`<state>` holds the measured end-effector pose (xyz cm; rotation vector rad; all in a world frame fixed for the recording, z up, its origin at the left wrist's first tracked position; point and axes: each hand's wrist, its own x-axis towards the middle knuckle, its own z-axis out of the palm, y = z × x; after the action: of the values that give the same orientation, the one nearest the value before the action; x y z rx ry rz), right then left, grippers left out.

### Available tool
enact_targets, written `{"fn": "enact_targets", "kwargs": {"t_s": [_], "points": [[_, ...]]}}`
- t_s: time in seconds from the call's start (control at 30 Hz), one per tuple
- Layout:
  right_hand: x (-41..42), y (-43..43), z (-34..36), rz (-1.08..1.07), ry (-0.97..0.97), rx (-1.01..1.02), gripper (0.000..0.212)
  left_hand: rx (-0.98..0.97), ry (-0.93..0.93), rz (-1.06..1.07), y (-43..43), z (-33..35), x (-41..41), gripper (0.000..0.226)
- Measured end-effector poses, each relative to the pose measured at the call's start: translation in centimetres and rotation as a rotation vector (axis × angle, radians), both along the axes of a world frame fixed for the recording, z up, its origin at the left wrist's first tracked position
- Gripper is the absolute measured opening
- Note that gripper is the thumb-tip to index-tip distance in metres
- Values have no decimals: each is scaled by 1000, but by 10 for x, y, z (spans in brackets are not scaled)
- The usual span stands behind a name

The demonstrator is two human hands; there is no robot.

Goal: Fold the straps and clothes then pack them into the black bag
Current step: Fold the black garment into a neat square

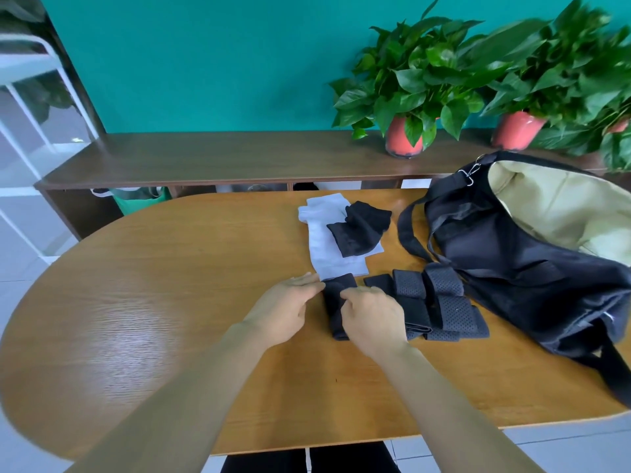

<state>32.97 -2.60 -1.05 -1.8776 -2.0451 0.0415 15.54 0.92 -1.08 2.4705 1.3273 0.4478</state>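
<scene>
Black strap (336, 297) lies mid-tabletop (170, 302), half folded, the right hand (372, 315) grip pinched on it, the left hand (290, 308) grip flat and apart beside it; folded straps (444, 302) wait at 3 o'clock, clothes (327, 240) at 12, and the black bag (512, 261) at 2 looks empty.

Wooden table (170, 302), potted plants (409, 97), low shelf (205, 158), teal wall (205, 63)
</scene>
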Motion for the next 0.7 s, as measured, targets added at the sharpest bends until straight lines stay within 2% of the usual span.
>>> {"fn": "enact_targets", "kwargs": {"t_s": [0.17,0.27,0.4,0.53,0.7], "points": [[13,40,25,-75,122,-26,15,22,60,-14,14,7,-1,44],[22,64,29,-118,127,-41,16,33,124,15,30,5,1,41],[36,104,27,-322,262,-77,17,37,171,31,55,10,6,40],[48,141,22,-522,491,-184,27,48,182,58,87,17,15,39],[53,166,17,-623,896,-275,12,1,138,85,114,16,22,42]]}}
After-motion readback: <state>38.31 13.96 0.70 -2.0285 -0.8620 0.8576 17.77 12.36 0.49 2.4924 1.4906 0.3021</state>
